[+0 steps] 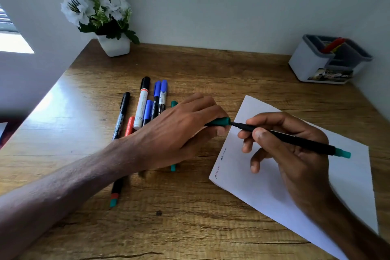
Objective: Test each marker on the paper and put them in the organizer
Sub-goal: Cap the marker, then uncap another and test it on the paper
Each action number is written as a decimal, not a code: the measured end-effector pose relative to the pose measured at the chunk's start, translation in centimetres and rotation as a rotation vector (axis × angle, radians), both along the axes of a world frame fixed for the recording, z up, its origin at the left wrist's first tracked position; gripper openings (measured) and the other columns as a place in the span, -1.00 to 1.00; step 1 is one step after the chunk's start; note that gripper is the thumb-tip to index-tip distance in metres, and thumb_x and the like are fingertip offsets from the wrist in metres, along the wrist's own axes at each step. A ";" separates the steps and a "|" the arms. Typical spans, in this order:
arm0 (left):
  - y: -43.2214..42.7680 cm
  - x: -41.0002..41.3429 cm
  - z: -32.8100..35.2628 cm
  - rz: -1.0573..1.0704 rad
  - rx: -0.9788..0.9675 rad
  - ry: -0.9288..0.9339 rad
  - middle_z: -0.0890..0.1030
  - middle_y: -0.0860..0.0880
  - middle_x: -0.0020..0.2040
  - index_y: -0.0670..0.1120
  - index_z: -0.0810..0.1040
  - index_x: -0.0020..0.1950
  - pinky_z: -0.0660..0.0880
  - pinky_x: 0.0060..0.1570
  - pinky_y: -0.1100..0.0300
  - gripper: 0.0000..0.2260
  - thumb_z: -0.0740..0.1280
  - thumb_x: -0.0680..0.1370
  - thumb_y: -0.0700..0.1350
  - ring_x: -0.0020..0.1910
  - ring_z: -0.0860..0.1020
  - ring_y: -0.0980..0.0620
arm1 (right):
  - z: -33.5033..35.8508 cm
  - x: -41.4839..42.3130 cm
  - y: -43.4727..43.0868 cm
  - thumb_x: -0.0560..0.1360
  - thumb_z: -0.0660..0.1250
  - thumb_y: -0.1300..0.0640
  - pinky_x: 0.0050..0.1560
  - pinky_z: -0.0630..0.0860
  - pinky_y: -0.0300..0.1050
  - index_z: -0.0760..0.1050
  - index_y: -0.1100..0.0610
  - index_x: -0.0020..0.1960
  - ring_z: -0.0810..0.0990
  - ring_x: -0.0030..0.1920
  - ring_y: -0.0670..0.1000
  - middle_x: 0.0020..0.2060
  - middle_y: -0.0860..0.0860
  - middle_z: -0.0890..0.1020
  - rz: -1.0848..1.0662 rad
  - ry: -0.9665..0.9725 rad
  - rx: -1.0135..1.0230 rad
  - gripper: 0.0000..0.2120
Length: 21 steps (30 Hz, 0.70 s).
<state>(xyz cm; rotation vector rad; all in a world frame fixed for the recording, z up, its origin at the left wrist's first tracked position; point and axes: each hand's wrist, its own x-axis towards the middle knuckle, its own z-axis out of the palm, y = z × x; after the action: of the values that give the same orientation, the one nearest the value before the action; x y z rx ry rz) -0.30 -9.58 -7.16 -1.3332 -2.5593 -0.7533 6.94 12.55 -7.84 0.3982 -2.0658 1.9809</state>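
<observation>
head | right grip (299, 160) pinches teal-ended black marker (306, 143) above paper (348, 186) | left grip (179, 131) clasps teal cap (221, 121) at paper's left edge, marker tip at its mouth | spare markers (145, 103) on desk (211, 69) left of paper | organizer (306, 63) beyond paper

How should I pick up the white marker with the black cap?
Pinch the white marker across its barrel just below the black cap, coming straight down from above. It lies flat on the table, and that far end has some room on both sides. The near end is squeezed between the red marker and a blue marker.
</observation>
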 end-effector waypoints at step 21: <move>-0.3 -0.2 0.0 0.009 -0.055 0.036 0.52 0.06 0.13 -0.04 0.52 0.40 0.46 0.05 0.19 -0.64 0.15 0.68 0.05 0.13 0.41 0.15 | 0.3 -0.1 0.2 0.54 0.31 0.32 -0.44 0.62 -0.04 0.47 0.40 0.00 0.73 -0.25 0.20 -0.17 0.17 0.75 -0.023 -0.015 0.005 -0.87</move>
<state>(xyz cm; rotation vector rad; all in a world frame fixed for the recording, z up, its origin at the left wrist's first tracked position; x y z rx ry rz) -0.48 -9.91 -7.14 -1.3372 -2.5743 -0.6561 6.85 12.71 -7.57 0.3597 -2.0750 1.9718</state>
